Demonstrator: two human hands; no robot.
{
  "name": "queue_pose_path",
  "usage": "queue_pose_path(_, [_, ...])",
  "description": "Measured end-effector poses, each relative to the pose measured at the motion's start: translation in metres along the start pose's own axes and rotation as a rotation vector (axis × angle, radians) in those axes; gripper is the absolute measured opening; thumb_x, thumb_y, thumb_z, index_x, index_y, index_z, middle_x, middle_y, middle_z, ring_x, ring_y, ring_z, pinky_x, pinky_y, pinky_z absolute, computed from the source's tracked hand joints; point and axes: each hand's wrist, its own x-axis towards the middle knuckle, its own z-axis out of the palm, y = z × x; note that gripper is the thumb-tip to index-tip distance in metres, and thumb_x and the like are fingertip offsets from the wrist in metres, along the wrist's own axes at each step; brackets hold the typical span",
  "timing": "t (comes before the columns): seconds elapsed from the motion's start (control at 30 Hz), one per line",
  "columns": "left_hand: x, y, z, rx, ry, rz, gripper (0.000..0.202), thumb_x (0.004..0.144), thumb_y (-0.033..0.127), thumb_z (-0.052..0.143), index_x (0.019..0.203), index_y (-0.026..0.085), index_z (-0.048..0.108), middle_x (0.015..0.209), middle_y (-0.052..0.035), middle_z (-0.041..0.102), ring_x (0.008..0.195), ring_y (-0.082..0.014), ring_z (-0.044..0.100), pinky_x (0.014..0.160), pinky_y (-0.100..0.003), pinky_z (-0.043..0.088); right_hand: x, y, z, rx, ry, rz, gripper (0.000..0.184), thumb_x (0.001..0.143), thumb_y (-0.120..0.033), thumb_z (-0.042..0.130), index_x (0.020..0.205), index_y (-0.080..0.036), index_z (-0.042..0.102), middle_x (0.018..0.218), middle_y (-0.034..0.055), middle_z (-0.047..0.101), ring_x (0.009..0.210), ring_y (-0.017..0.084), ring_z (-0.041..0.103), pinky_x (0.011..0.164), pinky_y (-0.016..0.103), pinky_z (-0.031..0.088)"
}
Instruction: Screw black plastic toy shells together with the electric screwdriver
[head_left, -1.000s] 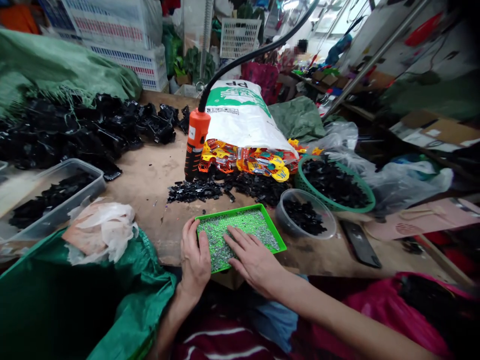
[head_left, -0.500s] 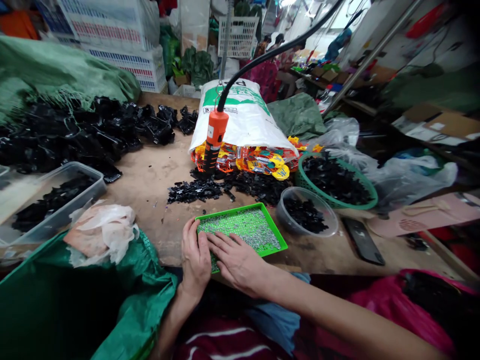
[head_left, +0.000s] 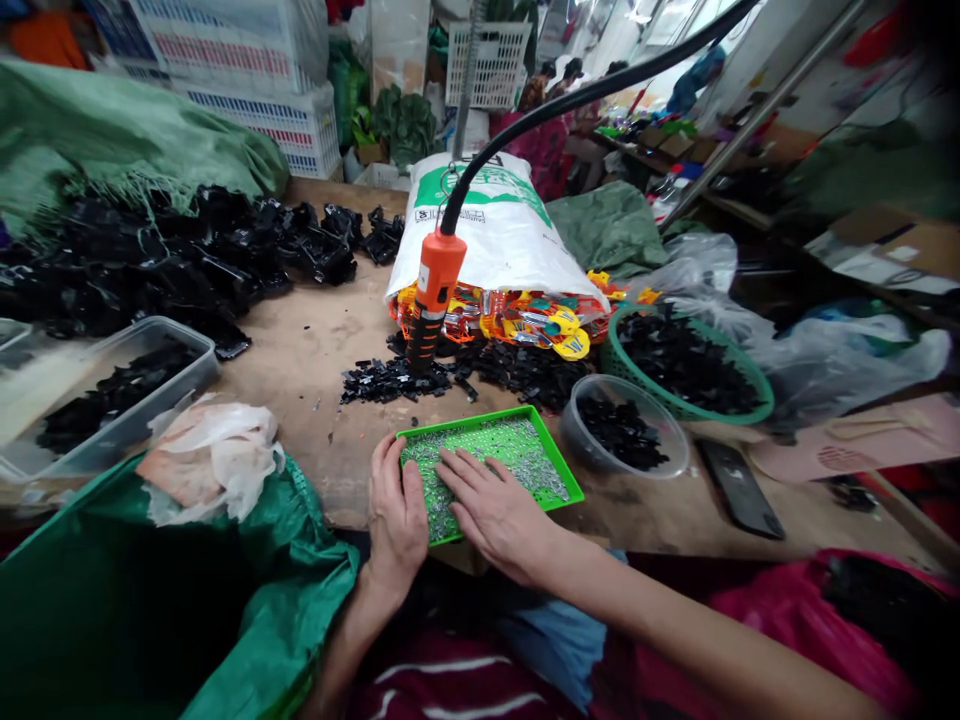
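Observation:
A shallow bright green tray [head_left: 557,460] lies at the table's front edge, with many tiny silvery metal pieces [head_left: 534,480] spread over its perforated-looking floor; they look like small screws. My left hand [head_left: 397,510] grips the tray's left end, thumb along the inside and fingers round the rim. Flat over the metal pieces rests my right hand [head_left: 499,510], fingers stretched out and holding nothing. Just behind the tray is a pile of small black plastic parts [head_left: 390,380]. Above that pile hangs an orange and black electric screwdriver [head_left: 436,285] on a spring and cable.
A round clear tub [head_left: 679,455] and a green basket [head_left: 757,400] hold black parts at right, near a phone [head_left: 739,485]. Behind, a white sack [head_left: 480,235] spills orange and yellow pieces. On the left are a clear box [head_left: 206,350] and a green bag [head_left: 300,580].
My right hand has slid slightly right, away from my left hand, exposing more metal pieces between them. My left hand keeps its grip on the tray. The whole view has shifted a little.

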Motion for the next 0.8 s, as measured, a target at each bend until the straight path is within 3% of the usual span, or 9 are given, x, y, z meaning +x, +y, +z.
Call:
queue_pose_path(0.23, [0.0, -0.001, 0.001, 0.019, 0.003, 0.003, 0.039, 0.099, 0.034, 0.033, 0.13, 0.017, 0.049, 0.14, -0.0146, 0.047, 0.131, -0.0225, 0.045, 0.111, -0.043, 0.037, 0.001, -0.005, -0.003, 0.031, -0.064, -0.102, 0.053, 0.099, -0.032, 0.033, 0.15, -0.02, 0.029, 0.158, 0.0071, 0.031, 0.143, 0.029, 0.03, 0.111, 0.057, 0.034])
queue_pose_path(0.5, [0.0, 0.0, 0.0, 0.028, 0.007, 0.025, 0.037, 0.099, 0.031, 0.033, 0.13, 0.018, 0.049, 0.139, -0.0137, 0.047, 0.131, -0.0215, 0.044, 0.112, -0.042, 0.036, -0.02, 0.032, 0.0, -0.086, 0.002, 0.181, 0.05, 0.101, -0.032, 0.031, 0.149, -0.016, 0.032, 0.159, 0.0094, 0.027, 0.143, 0.029, 0.031, 0.11, 0.054, 0.037])
queue_pose_path(0.7, [0.001, -0.002, 0.003, 0.031, 0.02, 0.039, 0.036, 0.099, 0.031, 0.034, 0.129, 0.017, 0.05, 0.139, -0.0136, 0.048, 0.132, -0.0216, 0.044, 0.112, -0.042, 0.036, -0.026, 0.017, -0.006, -0.064, -0.04, 0.019, 0.051, 0.1, -0.034, 0.037, 0.149, -0.019, 0.032, 0.158, 0.0053, 0.03, 0.143, 0.027, 0.032, 0.11, 0.052, 0.039])
queue_pose_path(0.8, [0.002, -0.003, 0.003, 0.037, 0.016, 0.039, 0.037, 0.099, 0.031, 0.034, 0.129, 0.017, 0.05, 0.138, -0.0134, 0.048, 0.132, -0.022, 0.044, 0.112, -0.043, 0.036, -0.033, 0.026, -0.004, -0.082, -0.028, 0.067, 0.051, 0.101, -0.034, 0.036, 0.149, -0.018, 0.032, 0.157, 0.0063, 0.031, 0.142, 0.028, 0.033, 0.11, 0.053, 0.039])
